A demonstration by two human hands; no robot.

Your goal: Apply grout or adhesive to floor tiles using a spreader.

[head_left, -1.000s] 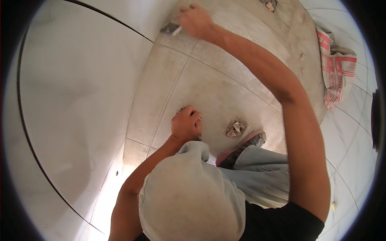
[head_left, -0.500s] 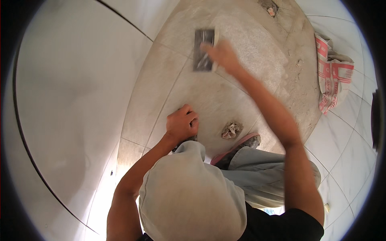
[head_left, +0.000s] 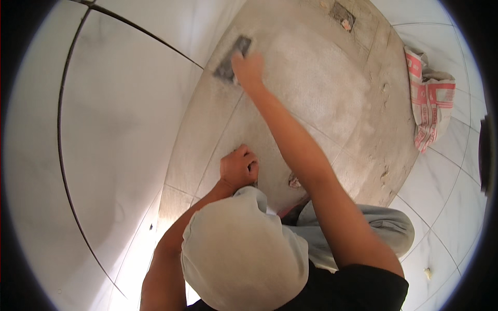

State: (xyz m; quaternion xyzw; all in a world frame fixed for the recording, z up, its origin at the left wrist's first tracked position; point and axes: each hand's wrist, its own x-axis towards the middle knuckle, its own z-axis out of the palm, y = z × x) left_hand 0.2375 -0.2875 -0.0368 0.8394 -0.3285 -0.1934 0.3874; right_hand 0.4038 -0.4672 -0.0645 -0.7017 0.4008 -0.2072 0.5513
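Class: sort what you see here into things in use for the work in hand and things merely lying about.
In use:
right hand on grey trowel
left hand braced on the grout-smeared tiles

Lying about:
red-and-white sack
small scrap on the tiles
floor drain

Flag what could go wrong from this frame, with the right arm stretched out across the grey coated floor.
1. The right hand holds the flat tool at full stretch near the wall tiles; it may smear onto them.
2. Weight rests on the left hand, fisted on the grey coated floor; it may mark the surface or slip.
3. The small lump beside the forearm could be dragged across.
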